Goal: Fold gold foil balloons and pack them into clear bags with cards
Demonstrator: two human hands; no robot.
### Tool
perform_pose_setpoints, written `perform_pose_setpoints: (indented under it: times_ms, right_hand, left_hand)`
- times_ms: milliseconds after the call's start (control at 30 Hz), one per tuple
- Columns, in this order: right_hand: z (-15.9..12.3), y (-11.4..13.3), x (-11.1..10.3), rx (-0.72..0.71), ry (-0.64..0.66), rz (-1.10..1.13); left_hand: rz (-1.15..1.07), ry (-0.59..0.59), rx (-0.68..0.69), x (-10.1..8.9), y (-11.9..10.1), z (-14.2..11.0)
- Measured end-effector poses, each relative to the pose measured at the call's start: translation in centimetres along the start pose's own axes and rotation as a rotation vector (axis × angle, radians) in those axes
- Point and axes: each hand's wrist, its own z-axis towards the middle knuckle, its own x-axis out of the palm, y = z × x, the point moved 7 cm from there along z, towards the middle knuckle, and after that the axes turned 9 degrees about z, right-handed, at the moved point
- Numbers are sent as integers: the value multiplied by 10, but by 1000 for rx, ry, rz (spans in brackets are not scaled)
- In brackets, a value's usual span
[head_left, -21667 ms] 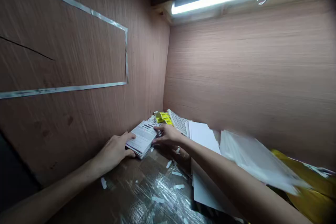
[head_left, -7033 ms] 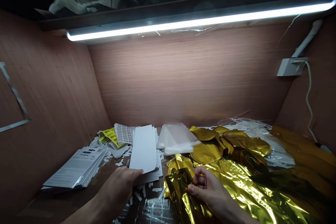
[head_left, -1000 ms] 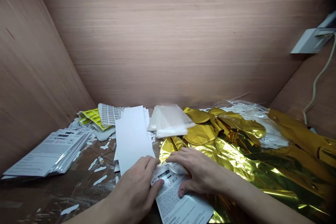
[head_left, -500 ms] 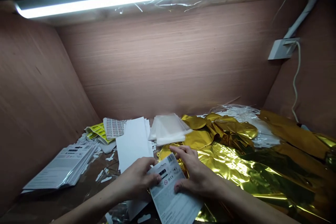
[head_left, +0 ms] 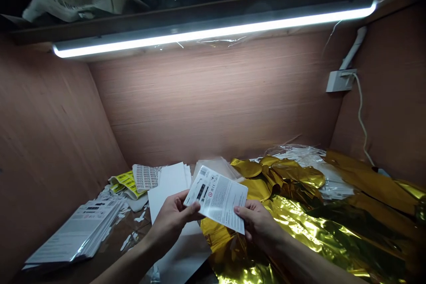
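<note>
Left hand: there it is, the left hand point(head_left: 171, 226) pinching the left end of a printed card, thumb on top, fingers curled beneath.
Right hand: the right hand point(head_left: 258, 226) has the card's lower right edge in a narrow grip, thumb over the face.
Card: the printed card point(head_left: 216, 199) is up off the surface, tilted between both hands, barcode and small print facing up.
Just below: a white paper sheet point(head_left: 179, 253) lies under the left hand, with a pile of white paper strips point(head_left: 169, 186) beyond it.
Far middle: clear plastic sleeves point(head_left: 213, 166) sit just behind the card, beside crumpled gold foil balloons point(head_left: 248, 167).
Right: a big gold foil sheet point(head_left: 299, 235) spreads out under the right hand and runs off toward the right wall.
Left: a stack of printed cards point(head_left: 75, 235) lies near the left wall, white scraps point(head_left: 126, 242) scattered beside it.
Far left: a printed label sheet point(head_left: 145, 177) overlaps yellow labels point(head_left: 124, 180).
Overhead: an LED light bar point(head_left: 213, 33) is blazing along the far wall.
</note>
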Motion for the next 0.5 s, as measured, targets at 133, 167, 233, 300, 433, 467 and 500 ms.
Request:
perform_pose_setpoints:
  times_ms: [133,167,233,300,433,467,500]
  right_hand:
    - [1,-8,1,-1,25,81]
    - [1,-9,1,0,39,89]
    - [1,-10,2,-5,58,100]
    - [0,-10,3,-6,71,105]
    - [-1,-8,8,-24,82,97]
    - [-1,-8,9,-35,87,87]
    - [-1,-8,10,-47,93,72]
  left_hand:
    - [30,25,66,1,-2,-3]
    - [46,10,59,0,-1,-3]
    - [55,6,56,1,1,-3]
    - [40,18,69,3,3,-3]
    - [28,7,84,3,5,-4]
    - [29,-1,76,3,7,-5]
    - [30,-19,65,3,8,-5]
